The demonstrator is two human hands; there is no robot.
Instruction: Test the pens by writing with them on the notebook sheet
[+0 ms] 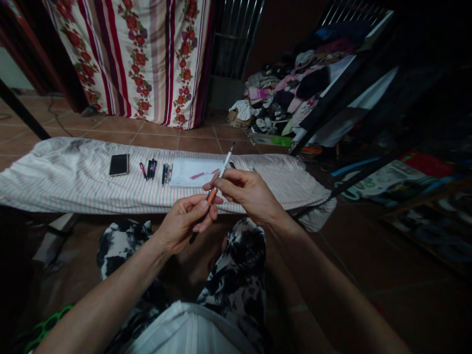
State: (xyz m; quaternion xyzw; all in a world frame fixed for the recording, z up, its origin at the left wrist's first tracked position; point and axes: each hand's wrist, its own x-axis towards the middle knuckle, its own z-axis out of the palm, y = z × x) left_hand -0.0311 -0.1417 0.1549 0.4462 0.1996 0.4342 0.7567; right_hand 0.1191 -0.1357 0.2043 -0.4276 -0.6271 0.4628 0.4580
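Observation:
Over the front edge of a cloth-covered bench, both hands hold a slim pen (225, 164). Its upper length is white with a dark end, and its lower length is orange and black. My left hand (186, 216) is closed around the orange and black part. Higher up, my right hand (245, 189) pinches the white part between thumb and fingers. Whether the two lengths are joined or separate, I cannot tell. Behind the hands lies a white pad of paper (184, 169), with pink pen-like pieces (197, 175) on it.
Left of the pad, several pens (151, 168) lie on the striped cloth (84, 172), then a dark phone or notebook (119, 164). A floral curtain (140, 59) hangs beyond the bench. A heap of clothes (287, 93) stands at the back right.

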